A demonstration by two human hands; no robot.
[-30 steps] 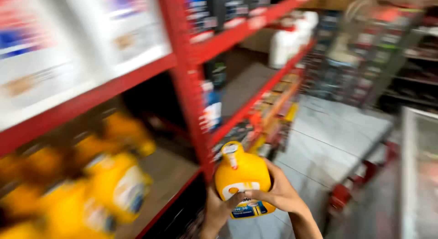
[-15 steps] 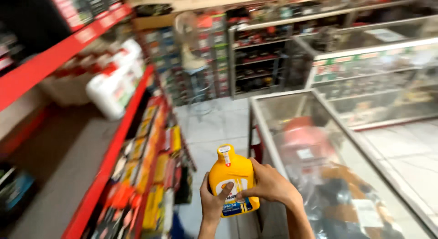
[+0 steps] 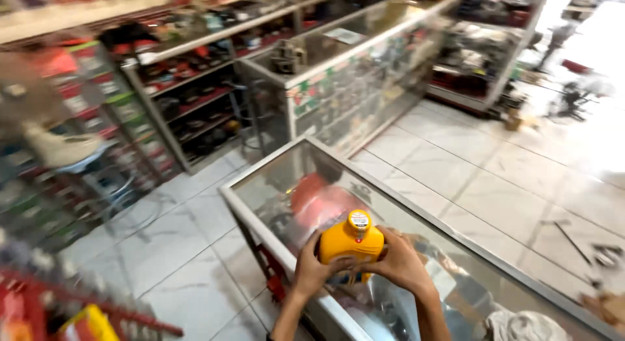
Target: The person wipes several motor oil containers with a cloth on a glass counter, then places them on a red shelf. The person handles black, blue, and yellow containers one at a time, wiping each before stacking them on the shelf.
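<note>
Item: my left hand (image 3: 312, 270), fingers wrapped around the left side of a yellow plastic bottle (image 3: 350, 244), thumb across its front. Item: my right hand (image 3: 398, 263), clasped on the bottle's right side, fingers curled over its shoulder. Both hands grip the same bottle, held upright in front of me. Its yellow screw cap (image 3: 358, 220) is on, topped with a pale round seal; a dark label shows low between my palms.

Directly beneath the bottle: a glass display counter (image 3: 273, 246) with a pale metal frame, its top pane reflecting; red and dark goods lie blurred inside it.

Beyond: white marbled floor tiles (image 3: 495, 178). A second glass counter (image 3: 351, 80) well apart, crowded with small stock. Wall shelving (image 3: 182, 87) to the left, contents too blurred to tell. Lower left corner: a red rack (image 3: 78, 308) with a yellow item, blurred.
</note>
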